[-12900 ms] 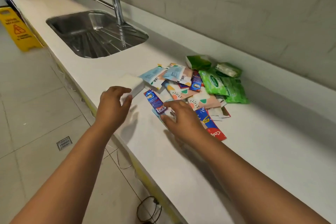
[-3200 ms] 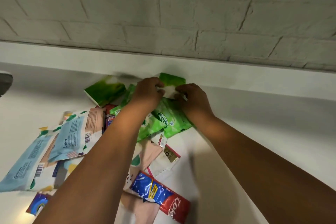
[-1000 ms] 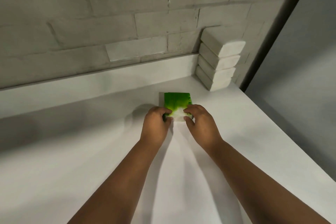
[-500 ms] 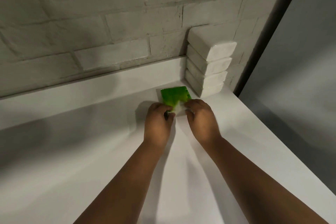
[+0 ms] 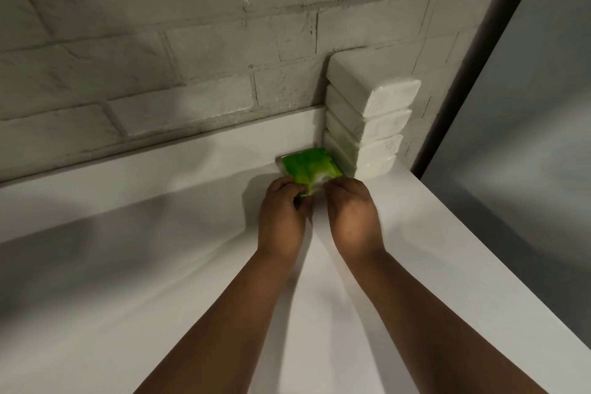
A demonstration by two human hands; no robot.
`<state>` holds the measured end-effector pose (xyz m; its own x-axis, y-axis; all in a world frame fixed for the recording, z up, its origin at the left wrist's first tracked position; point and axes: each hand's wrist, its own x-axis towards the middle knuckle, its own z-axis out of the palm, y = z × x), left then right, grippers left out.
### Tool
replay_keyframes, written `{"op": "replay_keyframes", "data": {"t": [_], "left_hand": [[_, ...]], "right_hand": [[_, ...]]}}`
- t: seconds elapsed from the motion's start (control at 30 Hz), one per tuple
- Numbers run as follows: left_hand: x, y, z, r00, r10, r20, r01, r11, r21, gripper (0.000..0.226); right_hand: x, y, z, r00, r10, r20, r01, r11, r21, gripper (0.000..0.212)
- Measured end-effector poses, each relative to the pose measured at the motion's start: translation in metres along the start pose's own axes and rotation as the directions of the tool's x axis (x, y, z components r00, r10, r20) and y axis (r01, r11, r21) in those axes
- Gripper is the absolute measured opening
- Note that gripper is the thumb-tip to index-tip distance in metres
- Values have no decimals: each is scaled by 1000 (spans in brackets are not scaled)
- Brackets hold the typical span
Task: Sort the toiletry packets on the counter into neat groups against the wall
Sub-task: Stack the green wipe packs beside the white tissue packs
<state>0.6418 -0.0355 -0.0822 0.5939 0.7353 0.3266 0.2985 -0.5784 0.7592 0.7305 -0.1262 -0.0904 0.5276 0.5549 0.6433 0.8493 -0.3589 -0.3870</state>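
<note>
The green packet (image 5: 308, 167) is glossy and flat, bright green with a paler streak near its front edge; any print is too blurred to read; it lies on the white table (image 5: 192, 281) at the back upstand, just beside a stack of four white packs (image 5: 374, 128); the left hand (image 5: 281, 214) and right hand (image 5: 351, 214) each pinch its near edge.

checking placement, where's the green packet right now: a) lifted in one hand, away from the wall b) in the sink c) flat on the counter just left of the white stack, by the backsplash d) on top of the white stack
c: the green packet lies on the counter beside the white stack, both hands at its near edge.
</note>
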Motion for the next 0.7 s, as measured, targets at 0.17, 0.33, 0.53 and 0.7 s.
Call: {"op": "replay_keyframes", "data": {"t": [0.17, 0.33, 0.53, 0.7], "left_hand": [[2, -3, 2, 1000, 27, 3, -27, 999, 39, 22], [6, -3, 2, 999, 45, -6, -45, 998, 41, 23], [10, -10, 6, 998, 58, 24, -59, 996, 67, 26], [9, -12, 9, 997, 71, 11, -72, 995, 70, 26]], "right_hand": [[4, 3, 6, 1000, 13, 4, -13, 1000, -18, 13], [5, 7, 9, 1000, 16, 18, -15, 999, -30, 12], [6, 7, 11, 997, 7, 76, -4, 999, -41, 14], [5, 10, 15, 994, 8, 110, -2, 999, -49, 12]]}}
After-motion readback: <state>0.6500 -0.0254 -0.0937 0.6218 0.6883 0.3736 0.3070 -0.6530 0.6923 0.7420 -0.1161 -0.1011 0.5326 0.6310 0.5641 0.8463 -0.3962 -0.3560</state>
